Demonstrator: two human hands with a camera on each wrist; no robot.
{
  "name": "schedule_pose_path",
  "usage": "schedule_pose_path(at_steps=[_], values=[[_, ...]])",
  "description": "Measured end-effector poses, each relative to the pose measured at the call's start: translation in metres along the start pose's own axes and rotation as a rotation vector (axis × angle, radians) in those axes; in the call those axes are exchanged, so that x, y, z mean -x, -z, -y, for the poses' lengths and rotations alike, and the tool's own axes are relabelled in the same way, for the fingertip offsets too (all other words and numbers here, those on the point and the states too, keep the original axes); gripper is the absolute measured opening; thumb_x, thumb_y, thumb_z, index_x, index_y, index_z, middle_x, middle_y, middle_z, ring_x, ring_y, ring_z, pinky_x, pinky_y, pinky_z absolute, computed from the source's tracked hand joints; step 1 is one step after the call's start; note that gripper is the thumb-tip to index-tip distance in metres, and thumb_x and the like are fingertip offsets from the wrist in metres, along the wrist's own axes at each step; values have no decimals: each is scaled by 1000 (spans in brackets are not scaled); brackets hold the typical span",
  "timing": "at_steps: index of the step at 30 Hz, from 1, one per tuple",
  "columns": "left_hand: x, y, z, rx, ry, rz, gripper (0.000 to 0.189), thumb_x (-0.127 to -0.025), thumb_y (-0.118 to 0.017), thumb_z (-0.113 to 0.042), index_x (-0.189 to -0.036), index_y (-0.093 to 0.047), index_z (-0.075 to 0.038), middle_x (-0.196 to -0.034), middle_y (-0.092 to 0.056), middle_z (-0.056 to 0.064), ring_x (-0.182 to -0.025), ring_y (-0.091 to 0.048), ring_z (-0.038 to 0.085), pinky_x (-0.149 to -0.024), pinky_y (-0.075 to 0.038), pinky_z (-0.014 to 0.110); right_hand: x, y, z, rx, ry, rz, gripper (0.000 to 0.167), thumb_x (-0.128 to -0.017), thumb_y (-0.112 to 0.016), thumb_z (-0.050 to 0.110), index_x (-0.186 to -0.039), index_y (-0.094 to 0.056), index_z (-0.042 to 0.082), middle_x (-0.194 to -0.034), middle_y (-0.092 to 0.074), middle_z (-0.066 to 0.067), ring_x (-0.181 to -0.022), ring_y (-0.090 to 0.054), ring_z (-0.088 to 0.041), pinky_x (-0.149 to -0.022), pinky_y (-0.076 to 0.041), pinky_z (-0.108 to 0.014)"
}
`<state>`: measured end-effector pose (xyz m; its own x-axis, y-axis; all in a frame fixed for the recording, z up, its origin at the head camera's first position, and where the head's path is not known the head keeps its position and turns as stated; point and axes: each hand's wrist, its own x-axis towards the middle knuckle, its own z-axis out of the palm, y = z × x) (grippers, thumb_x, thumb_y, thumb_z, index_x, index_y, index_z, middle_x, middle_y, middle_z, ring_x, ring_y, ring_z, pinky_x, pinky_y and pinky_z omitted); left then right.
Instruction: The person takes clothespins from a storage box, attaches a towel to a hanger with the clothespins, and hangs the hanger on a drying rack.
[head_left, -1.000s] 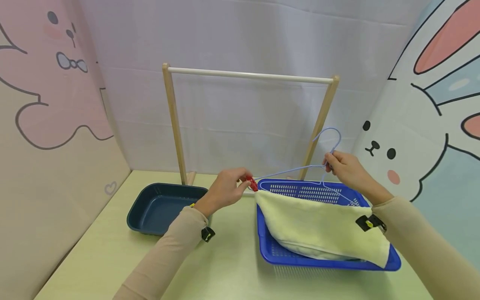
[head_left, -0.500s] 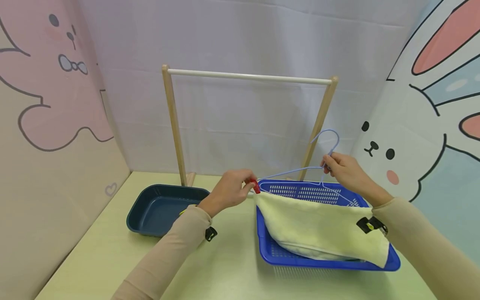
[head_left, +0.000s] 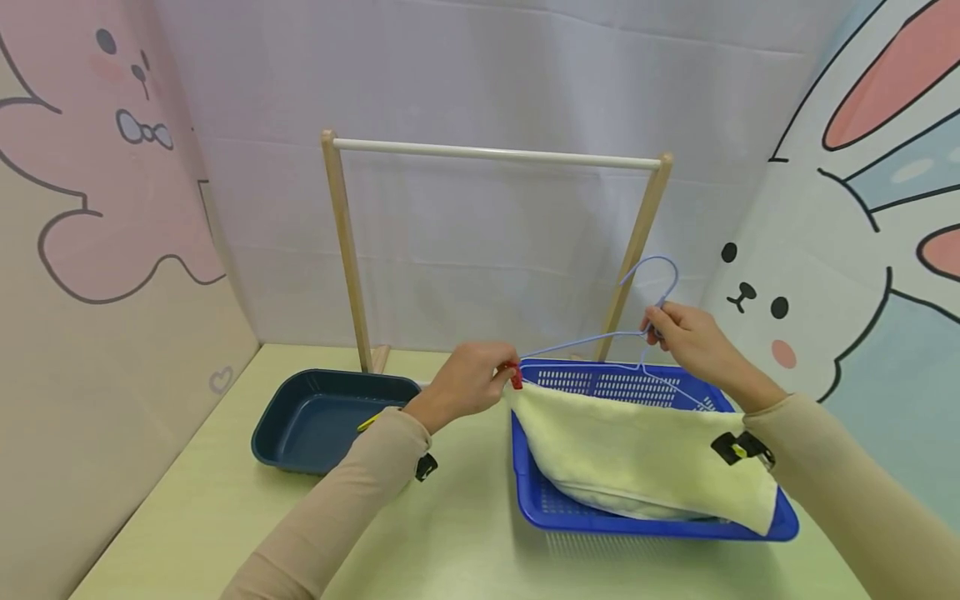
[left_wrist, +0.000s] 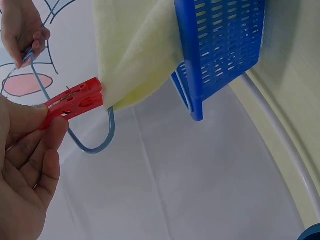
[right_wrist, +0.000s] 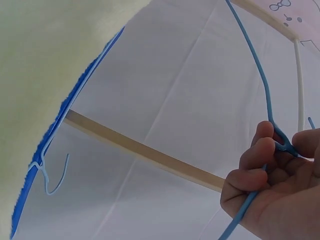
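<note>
Above the far left corner of the blue basket (head_left: 534, 492), a red clip (left_wrist: 75, 103) was pinched between the thumb and fingers of the left hand (head_left: 468, 379), its tip touching 1 corner of the yellow towel (head_left: 645, 454), which was draped across the basket. Over the basket's far right side, the blue hanger (right_wrist: 269, 105) was gripped near its neck by the right hand (head_left: 692, 343). Left of the basket, a dark tray (head_left: 311, 429) was set on the surface (head_left: 465, 517).

Tray (head_left: 315, 425) L of basket (head_left: 637, 529), towel (head_left: 645, 458) over basket, rack (head_left: 497, 154) bhd both
</note>
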<state>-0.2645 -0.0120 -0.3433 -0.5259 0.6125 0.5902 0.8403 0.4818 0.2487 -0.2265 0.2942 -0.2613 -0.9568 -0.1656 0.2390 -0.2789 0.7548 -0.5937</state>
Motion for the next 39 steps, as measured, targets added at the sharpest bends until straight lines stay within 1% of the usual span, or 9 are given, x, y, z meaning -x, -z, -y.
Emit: schedule_pose_path(at_steps=[3,8,13,17,22,28,34,39], values=[[-1,-1,-1,-11,-27,4,15,-86,-60,1,-82,-66,-12,-79,-65,-5,-70,-58,9,-67,-48,24,0,0,0,-2,-5,4,47,-104,-31,35,-96,-60,-1,-82,-58,-10,-73,-49,-24,-63,-39,-28],[-3,-4,-1,-14,-42,9,17,-86,-58,2,-80,-65,-12,-77,-65,-6,-70,-58,9,-67,-48,25,0,1,1,-1,0,6,48,-104,-31,35,-95,-60,-1,-82,-57,-10,-72,-48,-23,-63,-38,-29],[-3,-7,1,-38,-78,1,17,-85,-58,3,-78,-65,-12,-77,-66,-5,-70,-60,10,-66,-48,26,-1,1,2,4,11,0,49,-104,-31,35,-95,-60,-2,-80,-57,-10,-70,-47,-23,-62,-37,-29],[-3,-8,1,-47,-93,1,16,-85,-59,3,-78,-64,-11,-76,-65,-5,-70,-60,10,-67,-49,27,-1,1,2,9,15,-3,48,-104,-31,35,-94,-60,-2,-79,-57,-9,-69,-47,-22,-61,-37,-29],[-4,-8,1,-39,-88,9,16,-84,-58,2,-78,-64,-11,-76,-65,-5,-70,-59,10,-67,-48,27,0,1,3,-2,15,-7,49,-104,-31,34,-94,-60,-3,-79,-57,-9,-69,-47,-21,-61,-37,-28],[-3,-8,0,-46,-54,33,14,-84,-60,1,-80,-64,-12,-77,-64,-5,-69,-56,9,-66,-47,26,0,1,4,-13,13,-8,49,-104,-31,34,-95,-60,-4,-80,-57,-10,-69,-48,-21,-62,-38,-28],[-3,-8,-2,-67,-35,67,9,-85,-63,-3,-85,-66,-12,-80,-64,-5,-72,-57,8,-68,-48,25,0,0,3,-16,12,-9,48,-104,-32,34,-94,-60,-3,-79,-57,-9,-68,-47,-20,-62,-37,-28],[-4,-7,-3,-80,-35,96,6,-87,-63,-6,-90,-66,-10,-84,-65,-3,-74,-59,9,-69,-49,25,1,1,4,-11,9,-9,48,-104,-31,34,-94,-60,-3,-79,-57,-9,-69,-47,-21,-63,-38,-29]])
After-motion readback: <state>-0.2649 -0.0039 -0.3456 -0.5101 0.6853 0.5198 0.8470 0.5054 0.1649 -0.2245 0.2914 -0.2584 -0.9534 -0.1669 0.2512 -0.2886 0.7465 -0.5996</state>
